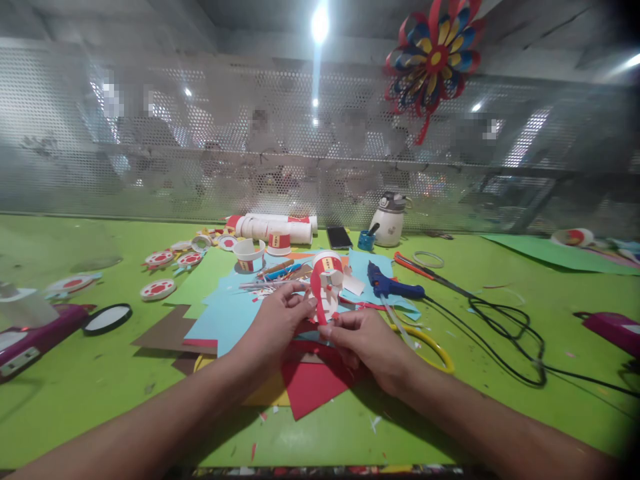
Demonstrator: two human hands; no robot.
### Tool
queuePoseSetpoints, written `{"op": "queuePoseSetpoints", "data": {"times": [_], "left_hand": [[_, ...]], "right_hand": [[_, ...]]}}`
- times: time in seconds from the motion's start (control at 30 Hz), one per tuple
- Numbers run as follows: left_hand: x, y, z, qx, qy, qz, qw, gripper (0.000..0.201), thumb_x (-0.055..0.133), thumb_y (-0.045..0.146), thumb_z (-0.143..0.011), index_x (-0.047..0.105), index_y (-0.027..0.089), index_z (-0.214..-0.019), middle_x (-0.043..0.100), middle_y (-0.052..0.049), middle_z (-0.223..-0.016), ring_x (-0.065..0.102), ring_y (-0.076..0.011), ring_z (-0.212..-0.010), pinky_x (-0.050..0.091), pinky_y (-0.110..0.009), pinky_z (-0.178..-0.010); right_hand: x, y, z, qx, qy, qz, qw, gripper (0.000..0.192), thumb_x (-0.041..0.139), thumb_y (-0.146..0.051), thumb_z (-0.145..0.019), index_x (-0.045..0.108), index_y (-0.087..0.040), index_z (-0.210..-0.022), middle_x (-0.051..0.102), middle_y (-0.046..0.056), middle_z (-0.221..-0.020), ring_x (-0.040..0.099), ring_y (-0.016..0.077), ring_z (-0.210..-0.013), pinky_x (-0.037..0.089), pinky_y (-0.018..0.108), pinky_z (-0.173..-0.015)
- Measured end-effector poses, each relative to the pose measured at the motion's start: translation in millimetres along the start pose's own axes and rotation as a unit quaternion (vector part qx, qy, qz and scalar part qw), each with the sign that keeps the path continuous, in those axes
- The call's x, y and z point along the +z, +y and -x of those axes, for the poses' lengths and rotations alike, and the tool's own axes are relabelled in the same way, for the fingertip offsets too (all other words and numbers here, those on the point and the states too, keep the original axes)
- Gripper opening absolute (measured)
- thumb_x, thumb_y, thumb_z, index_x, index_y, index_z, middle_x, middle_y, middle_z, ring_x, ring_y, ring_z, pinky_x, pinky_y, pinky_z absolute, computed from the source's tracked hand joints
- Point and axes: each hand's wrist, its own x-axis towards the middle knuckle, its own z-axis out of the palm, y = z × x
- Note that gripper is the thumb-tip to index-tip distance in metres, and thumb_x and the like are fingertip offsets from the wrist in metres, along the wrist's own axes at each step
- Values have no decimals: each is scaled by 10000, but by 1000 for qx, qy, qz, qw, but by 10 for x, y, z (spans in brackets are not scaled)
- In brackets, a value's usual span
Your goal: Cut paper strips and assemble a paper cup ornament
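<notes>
Nearest my camera, the left forearm [165, 417] and the right forearm [490, 417] are slanting in over the green table [120, 373]. The right hand [373, 343] is pinching the near end of a red strip [317, 288] between thumb and fingers. The left hand [273, 320] is resting half curled, its thumb at the strip's left edge; I can't tell whether it is gripping anything.

I'm judging that the strip could crease or slip if the right hand pulls harder than the far end allows; I can't see whether that end is fastened to the cup [330, 262]. An outward sweep of the right hand could catch the gun [400, 287] or the yellow loop [443, 353], both lying to its right.

The strip is lying between the hands. Its long axis is running near to far, the broader end pointing away from me toward the cup and leaning slightly left.
</notes>
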Motion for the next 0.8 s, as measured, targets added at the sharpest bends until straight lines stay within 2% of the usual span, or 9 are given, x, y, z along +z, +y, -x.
{"op": "queuePoseSetpoints", "data": {"times": [0.17,0.27,0.33,0.4,0.47,0.53,0.67,0.8], "left_hand": [[-10,-4,-8,-4,3,7,1000,229,642,135,-766,544,191,-966,599,28,-671,629,-126,-569,539,-263,-567],[-22,11,-16,-17,-4,12,1000,275,654,140,-750,544,205,-993,605,25,-699,629,-140,-553,538,-278,-520],[-37,10,-32,-7,-6,20,1000,271,662,142,-741,545,192,-980,607,12,-701,627,-143,-563,541,-279,-519],[-56,-3,-56,12,-5,30,999,247,669,140,-735,542,170,-945,607,-2,-695,622,-137,-588,550,-273,-550],[-74,-21,-80,19,-12,39,999,230,671,138,-733,538,164,-919,611,-10,-704,608,-122,-597,558,-273,-584],[-87,-35,-96,20,-23,47,998,202,663,133,-737,541,162,-895,609,-9,-704,586,-105,-582,562,-276,-601],[-85,-24,-94,14,-26,74,997,150,644,112,-728,561,153,-846,613,-22,-724,589,-113,-606,551,-256,-577],[-57,26,-58,24,-36,104,994,64,596,163,-764,598,125,-816,641,-69,-778,613,-142,-640,548,-271,-585]], "right_hand": [[-18,-35,11,2,-8,58,998,332,657,-401,-743,547,-163,-538,437,-55,-377,325,54,-345,203,219,-386],[-59,-92,62,-28,-10,180,983,371,577,-400,-801,554,-159,-520,463,-30,-411,359,73,-383,226,230,-408],[-106,-148,105,-89,25,276,957,424,543,-417,-823,528,-158,-487,447,-24,-436,360,81,-427,236,239,-437],[-164,-207,133,-146,91,324,930,443,531,-435,-829,518,-159,-483,422,-25,-463,354,90,-466,240,245,-461],[-222,-253,127,-176,149,319,919,416,521,-444,-831,563,-156,-535,439,-20,-503,365,101,-500,257,248,-478],[-265,-268,84,-183,172,308,918,371,526,-435,-826,620,-148,-610,491,-10,-545,391,110,-528,285,249,-500],[-280,-227,-34,-169,152,309,924,324,544,-412,-814,651,-142,-670,574,10,-601,451,124,-571,329,251,-542],[-238,-189,-62,-158,135,300,931,319,526,-405,-829,654,-148,-691,559,-1,-586,456,117,-554,331,240,-521]]}}
